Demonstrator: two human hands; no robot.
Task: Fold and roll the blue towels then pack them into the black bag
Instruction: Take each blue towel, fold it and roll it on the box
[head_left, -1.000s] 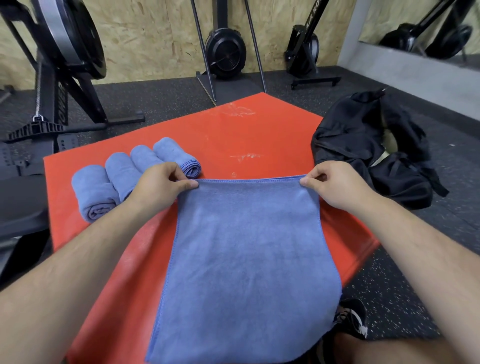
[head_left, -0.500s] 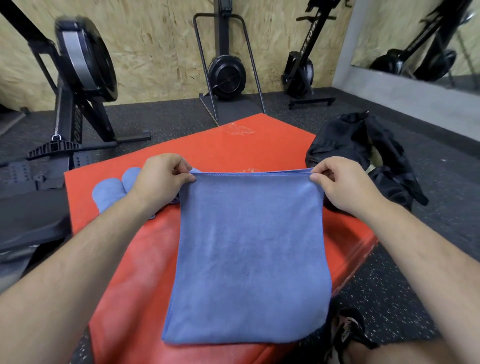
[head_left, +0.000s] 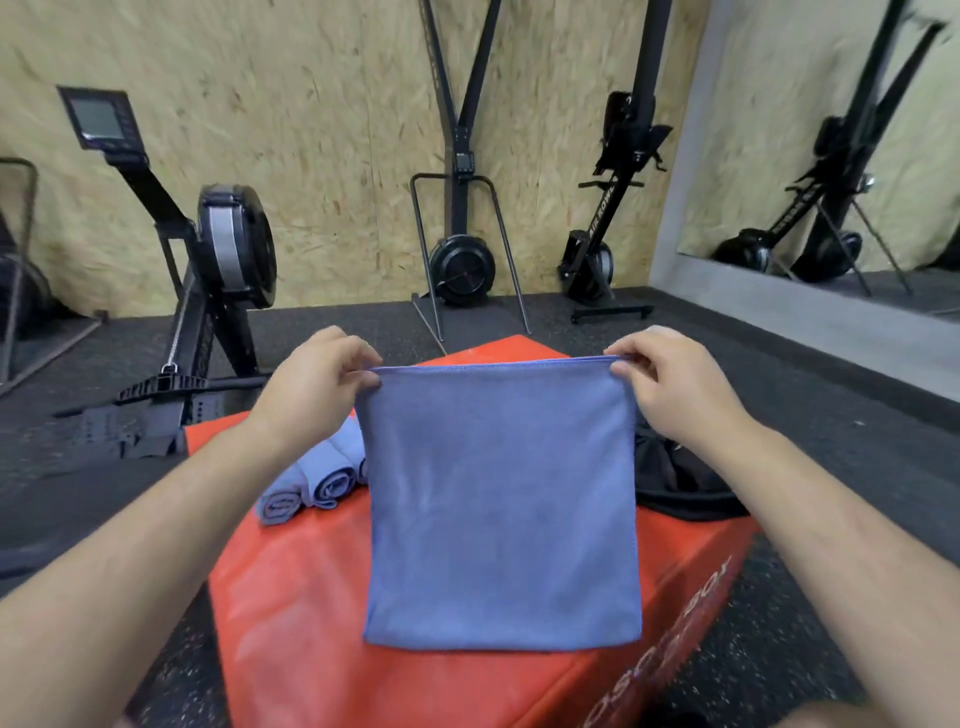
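Observation:
A blue towel (head_left: 501, 509) hangs flat in front of me, folded double, above the red box (head_left: 291, 597). My left hand (head_left: 317, 384) pinches its top left corner and my right hand (head_left: 670, 384) pinches its top right corner. Its bottom edge reaches down to the box top near the front edge. Several rolled blue towels (head_left: 317, 483) lie on the box to the left, partly hidden behind the hanging towel. The black bag (head_left: 675, 483) lies on the box at the right, mostly hidden by the towel and my right arm.
Black rowing machines stand around: one at the left (head_left: 218, 291), one upright at the wall in the middle (head_left: 460, 260), another to the right (head_left: 597, 260). A mirror (head_left: 841, 156) covers the right wall. Dark rubber floor (head_left: 831, 426) surrounds the box.
Both hands have lifted the towel's top edge up and away from the box, so it now hangs almost upright. My view has tilted up toward the wall.

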